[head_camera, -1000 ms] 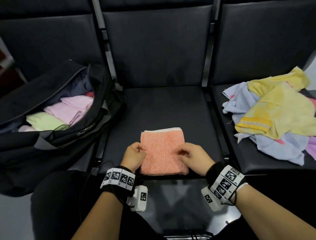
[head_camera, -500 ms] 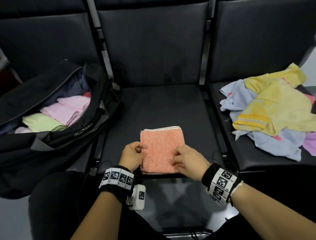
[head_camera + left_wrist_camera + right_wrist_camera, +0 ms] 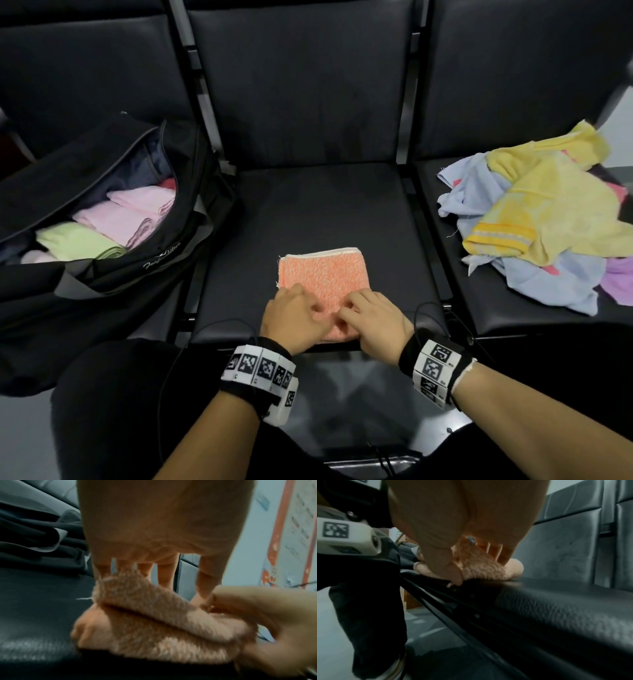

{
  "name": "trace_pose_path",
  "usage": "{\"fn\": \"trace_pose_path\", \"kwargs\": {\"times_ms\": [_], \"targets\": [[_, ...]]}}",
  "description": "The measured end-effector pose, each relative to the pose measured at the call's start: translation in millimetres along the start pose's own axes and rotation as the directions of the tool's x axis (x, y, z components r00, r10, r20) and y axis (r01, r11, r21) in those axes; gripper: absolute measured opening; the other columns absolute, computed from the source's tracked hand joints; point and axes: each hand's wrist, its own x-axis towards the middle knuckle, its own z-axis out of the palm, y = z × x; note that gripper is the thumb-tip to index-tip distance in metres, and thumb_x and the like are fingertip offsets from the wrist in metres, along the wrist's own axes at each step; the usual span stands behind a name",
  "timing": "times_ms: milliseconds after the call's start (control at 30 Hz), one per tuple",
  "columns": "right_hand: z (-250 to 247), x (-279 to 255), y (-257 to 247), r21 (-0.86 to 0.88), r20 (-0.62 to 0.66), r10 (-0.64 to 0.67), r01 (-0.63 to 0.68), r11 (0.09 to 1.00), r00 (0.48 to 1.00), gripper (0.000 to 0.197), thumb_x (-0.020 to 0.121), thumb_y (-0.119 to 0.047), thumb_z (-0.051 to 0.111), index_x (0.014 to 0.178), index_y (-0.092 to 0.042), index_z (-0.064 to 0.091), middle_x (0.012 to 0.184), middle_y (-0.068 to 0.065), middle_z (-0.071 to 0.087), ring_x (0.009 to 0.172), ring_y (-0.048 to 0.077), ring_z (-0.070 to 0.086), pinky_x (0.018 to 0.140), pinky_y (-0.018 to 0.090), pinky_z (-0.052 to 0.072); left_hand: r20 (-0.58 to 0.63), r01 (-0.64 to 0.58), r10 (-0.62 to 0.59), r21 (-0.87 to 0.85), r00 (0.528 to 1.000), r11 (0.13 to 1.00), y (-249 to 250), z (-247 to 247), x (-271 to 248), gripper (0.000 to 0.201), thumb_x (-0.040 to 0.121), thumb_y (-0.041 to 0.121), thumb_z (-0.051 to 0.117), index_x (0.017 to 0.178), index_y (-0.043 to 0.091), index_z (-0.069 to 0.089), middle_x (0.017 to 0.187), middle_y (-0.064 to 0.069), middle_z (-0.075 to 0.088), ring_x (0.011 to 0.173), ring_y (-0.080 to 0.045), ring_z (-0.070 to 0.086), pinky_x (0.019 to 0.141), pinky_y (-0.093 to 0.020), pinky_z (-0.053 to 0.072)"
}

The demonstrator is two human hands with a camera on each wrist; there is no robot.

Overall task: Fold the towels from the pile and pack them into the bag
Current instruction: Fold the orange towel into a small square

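An orange towel (image 3: 322, 274), folded into a square, lies on the middle black seat (image 3: 308, 212). Both hands meet at its near edge. My left hand (image 3: 305, 317) pinches that edge, thumb beneath and fingers on top, and in the left wrist view the towel (image 3: 154, 622) is bunched up there. My right hand (image 3: 358, 313) grips the same edge just to the right, its thumb tucked under the towel (image 3: 484, 566). The open black bag (image 3: 113, 274) on the left seat holds folded pink (image 3: 137, 212) and green (image 3: 78, 240) towels. The unfolded towel pile (image 3: 548, 219) lies on the right seat.
Metal frame bars (image 3: 407, 192) separate the seats. Cables run from my wrist bands over the seat's front edge (image 3: 342, 346). My dark-clothed knee (image 3: 113, 394) is below the bag. Bare seat surface lies beyond the towel up to the backrest.
Both hands slid from the towel's left and right sides to the middle of its near edge and came close together. The near edge now bunches up between thumbs and fingers.
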Motion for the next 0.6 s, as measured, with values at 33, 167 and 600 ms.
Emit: {"fn": "trace_pose_path", "kwargs": {"times_ms": [33,167,600], "targets": [[-0.5,2.2,0.3,0.024,-0.010,0.008,-0.008,1.000,1.000,0.041,0.067,-0.003,0.060,0.104,-0.020,0.064,0.106,0.003,0.059,0.101,0.027,0.057,0.081,0.036,0.048,0.038,0.020,-0.022,0.053,0.999,0.998,2.5,2.3,-1.4,0.057,0.069,0.076,0.052,0.105,0.035,0.069,0.111,0.015,0.053,0.110,-0.012,0.046,0.099,-0.036,0.042],[-11.0,12.7,6.6,0.280,0.011,0.190,-0.186,0.942,0.982,0.035,0.081,-0.006,0.051,0.111,-0.020,0.062,0.108,-0.002,0.061,0.103,0.023,0.058,0.081,0.038,0.050,0.075,0.006,-0.017,0.148,0.997,0.989,1.6,1.6,-0.2,0.064,0.061,0.068,0.073,0.115,0.037,0.059,0.114,0.013,0.048,0.112,-0.013,0.043,0.100,-0.036,0.041],[4.2,4.1,39.1,0.392,-0.070,0.181,-0.140,0.909,0.981,0.045,0.076,-0.018,0.077,0.120,-0.020,0.067,0.129,-0.005,0.062,0.125,0.014,0.053,0.104,0.035,0.044,-0.110,-0.063,0.048,-0.134,0.993,0.989,-30.3,-4.1,10.3,0.040,0.073,0.010,0.066,0.108,0.028,0.070,0.094,0.011,0.059,0.104,-0.013,0.053,0.098,-0.029,0.039]]}}
